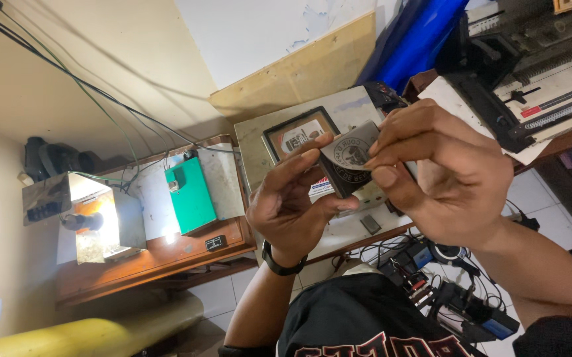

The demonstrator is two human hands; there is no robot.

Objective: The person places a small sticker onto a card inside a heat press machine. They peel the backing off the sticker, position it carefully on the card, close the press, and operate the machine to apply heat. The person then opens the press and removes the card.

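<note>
While both hands work over the bench, left hand (289, 201) pinches a small dark card (350, 158) from below; right hand (441, 175) grips its upper edge. Looks like peeling its printed film; next needs steady fingertip pull.

Small card (350, 153) held between both hands — left hand (292, 201) on its left and below, right hand (441, 175) on its right. Behind the card, a framed plate (297, 134) lies on a machine top (339, 109). Far left — lamp box (84, 215) on a wooden shelf (160, 261).
</note>
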